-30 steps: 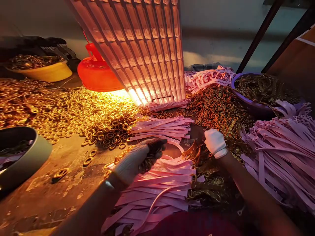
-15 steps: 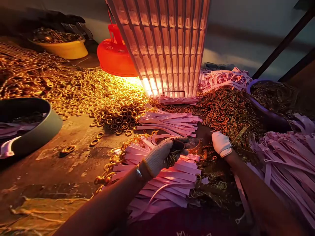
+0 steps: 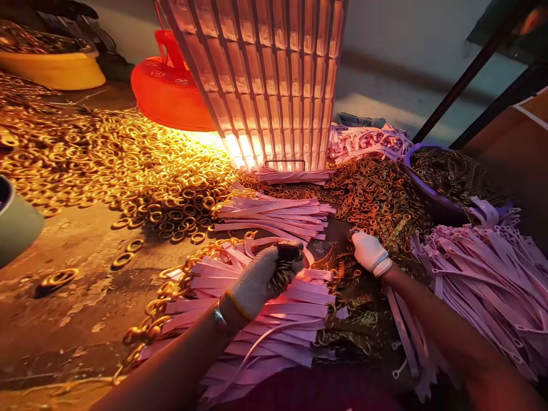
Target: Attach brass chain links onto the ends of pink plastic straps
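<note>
My left hand, in a knit glove with a dark palm, is closed around several brass-coloured rings. It hovers over a fanned pile of pink straps with rings at their left ends. One pink strap curves up behind its fingers; whether the hand grips it I cannot tell. My right hand, in a white glove, is closed in a pinch beside a heap of small brass clasps. Something small and dark shows at its fingertips, too small to name. A smaller stack of pink straps lies beyond both hands.
Loose rings cover the left of the table, under a lit red lamp. A ribbed panel stands behind. Several more pink straps lie at right, near a purple basin. A yellow basin sits far left.
The view has swung right, so things sit further left. My left hand's fingers, stretched out before, are now curled in around the rings. The right hand remains closed near the clasps.
</note>
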### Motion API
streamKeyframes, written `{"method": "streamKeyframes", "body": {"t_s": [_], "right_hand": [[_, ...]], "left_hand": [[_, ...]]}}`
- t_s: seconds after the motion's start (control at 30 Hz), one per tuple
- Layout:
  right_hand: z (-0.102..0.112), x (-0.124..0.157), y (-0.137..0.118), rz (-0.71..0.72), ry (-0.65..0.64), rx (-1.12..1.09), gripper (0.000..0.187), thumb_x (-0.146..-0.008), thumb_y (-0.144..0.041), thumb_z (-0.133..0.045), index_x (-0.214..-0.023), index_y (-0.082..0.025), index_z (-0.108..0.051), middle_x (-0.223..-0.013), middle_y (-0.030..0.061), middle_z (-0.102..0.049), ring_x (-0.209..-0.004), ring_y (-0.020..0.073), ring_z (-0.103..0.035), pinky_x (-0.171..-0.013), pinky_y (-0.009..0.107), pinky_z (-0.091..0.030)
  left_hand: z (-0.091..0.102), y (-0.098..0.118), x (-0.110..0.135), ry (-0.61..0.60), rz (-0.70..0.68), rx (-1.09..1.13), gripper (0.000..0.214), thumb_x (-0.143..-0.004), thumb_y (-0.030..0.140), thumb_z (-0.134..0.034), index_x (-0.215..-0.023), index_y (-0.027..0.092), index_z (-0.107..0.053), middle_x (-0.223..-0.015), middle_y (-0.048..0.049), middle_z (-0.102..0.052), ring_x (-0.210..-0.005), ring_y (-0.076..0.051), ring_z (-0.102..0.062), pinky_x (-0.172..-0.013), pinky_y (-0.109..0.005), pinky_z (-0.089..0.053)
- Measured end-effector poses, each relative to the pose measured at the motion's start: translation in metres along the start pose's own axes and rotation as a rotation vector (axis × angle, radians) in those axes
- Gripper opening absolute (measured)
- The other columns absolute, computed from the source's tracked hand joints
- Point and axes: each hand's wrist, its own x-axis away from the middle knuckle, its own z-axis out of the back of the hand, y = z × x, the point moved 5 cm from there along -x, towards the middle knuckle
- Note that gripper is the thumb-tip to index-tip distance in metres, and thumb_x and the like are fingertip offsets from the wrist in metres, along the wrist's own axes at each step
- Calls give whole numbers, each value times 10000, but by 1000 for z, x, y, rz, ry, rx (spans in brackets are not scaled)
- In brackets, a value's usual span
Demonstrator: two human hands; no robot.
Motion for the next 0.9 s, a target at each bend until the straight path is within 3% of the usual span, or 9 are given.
{"method": "streamKeyframes", "body": {"t_s": [0.13,0.3,0.37,0.47,0.57,0.7,0.8,0.9], "right_hand": [[5,19,5,92,41,-44,350,-800,39,-446,-1053,-83,-653,-1031,163,-702,-991,233,-672,-913,296,-498],[4,33,18,137,115,-120,524,-682,35,-455,-1153,-78,-656,-1137,168,-695,-1139,272,-625,-1053,382,-472],[7,35,23,191,178,-278,613,-629,8,-455,-1198,-106,-652,-1178,142,-691,-1200,276,-598,-1122,431,-426],[8,39,29,233,200,-697,680,-586,-49,-441,-1227,-148,-644,-1208,105,-689,-1238,261,-584,-1159,456,-394],[1,43,28,167,91,-1061,628,-622,-121,-458,-1225,-173,-629,-1192,84,-697,-1171,242,-629,-1095,417,-466],[1,51,17,107,27,-1353,509,-694,-205,-551,-1199,-188,-608,-1188,85,-694,-1118,241,-642,-1047,412,-493],[1,54,10,78,-4,-1482,401,-745,-287,-617,-1133,-186,-613,-1147,89,-701,-1064,237,-654,-993,406,-518],[2,55,12,67,58,-1494,350,-743,-322,-664,-1058,-177,-628,-1062,84,-715,-1003,231,-661,-961,389,-523]], "left_hand": [[-8,-2,6,-97,-25,-96,121,-837,161,-631,-934,105,-676,-713,-66,-699,-437,-70,-559,-364,-120,-410],[-14,-5,9,-258,-49,-194,285,-798,273,-685,-1043,127,-682,-751,-77,-716,-379,-33,-443,-363,-126,-347],[-14,-6,8,-290,-53,-199,375,-791,298,-690,-1122,123,-685,-755,-78,-717,-372,-25,-416,-360,-130,-331],[-17,-6,7,-326,-82,-232,453,-789,319,-672,-1188,105,-671,-720,-62,-702,-352,-30,-383,-332,-143,-296],[-24,-6,8,-344,-123,-278,464,-769,334,-670,-1164,90,-666,-666,-46,-680,-339,-43,-379,-320,-159,-287],[-29,-6,16,-329,-131,-298,371,-734,357,-702,-1008,111,-654,-666,-51,-676,-365,-36,-390,-355,-150,-280],[-31,-7,20,-347,-134,-263,392,-727,409,-714,-986,127,-631,-729,-74,-697,-427,-47,-453,-402,-148,-317],[-32,-11,16,-364,-103,-295,387,-765,417,-701,-1021,139,-617,-720,-64,-701,-408,-49,-437,-383,-152,-304]]}}
